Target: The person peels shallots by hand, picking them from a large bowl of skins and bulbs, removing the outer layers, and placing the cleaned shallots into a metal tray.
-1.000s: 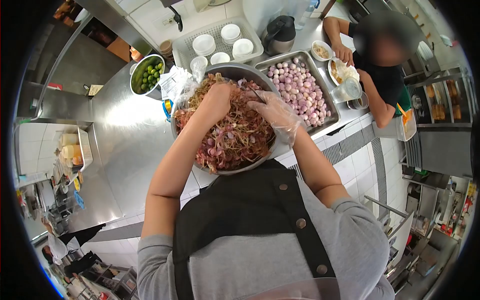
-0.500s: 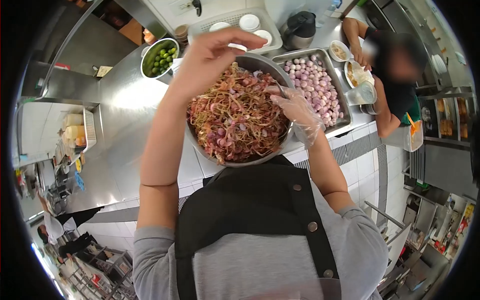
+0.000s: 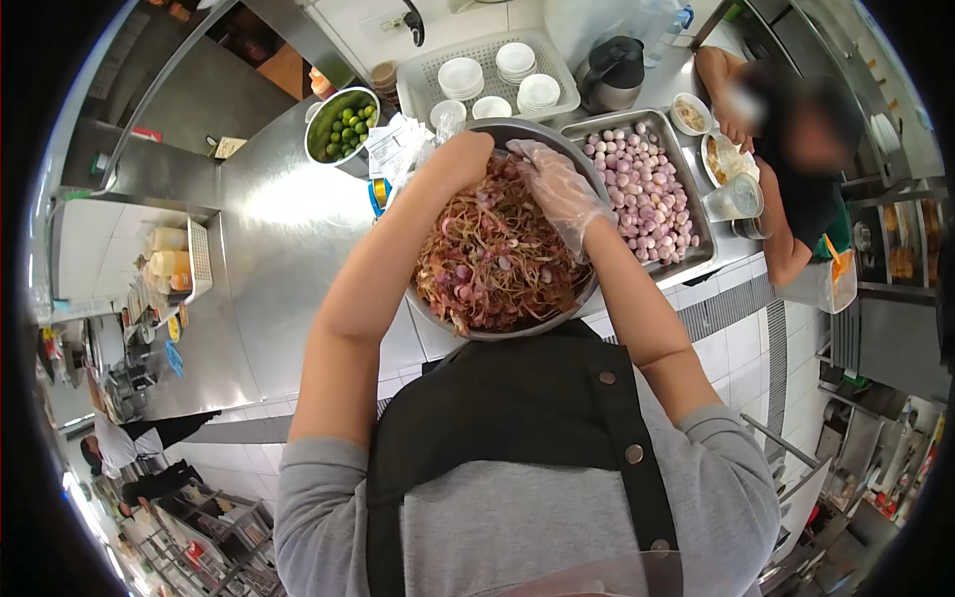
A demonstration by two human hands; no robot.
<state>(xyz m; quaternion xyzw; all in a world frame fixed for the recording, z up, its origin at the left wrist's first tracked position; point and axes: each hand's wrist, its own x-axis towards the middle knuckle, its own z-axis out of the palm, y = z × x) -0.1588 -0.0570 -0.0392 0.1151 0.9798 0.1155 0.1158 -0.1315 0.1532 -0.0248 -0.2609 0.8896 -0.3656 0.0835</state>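
Note:
A large metal bowl (image 3: pixel 594 298) full of reddish onion skins and roots (image 3: pixel 497 254) sits at the counter's front edge, before my body. My bare left hand (image 3: pixel 466 159) is at the bowl's far left rim, its fingers curled down and mostly hidden. My right hand (image 3: pixel 555 184), in a clear plastic glove, reaches over the far right part of the skins; its fingers are bent, with their tips among the skins, and what they hold is too small to make out. Right of the bowl lies a metal tray (image 3: pixel 708 249) of peeled small onions (image 3: pixel 642 189).
Behind stand a basket (image 3: pixel 569 95) of white cups, a dark-lidded jug (image 3: pixel 612 75) and a bowl of green limes (image 3: pixel 348 127). Papers (image 3: pixel 396 144) lie beside the limes. At the right, a co-worker (image 3: pixel 801 149) leans by plates and a clear container (image 3: pixel 734 199).
My left hand has come down from above the bowl to its far rim. My right hand has moved farther back over the skins. The whole view has shifted slightly.

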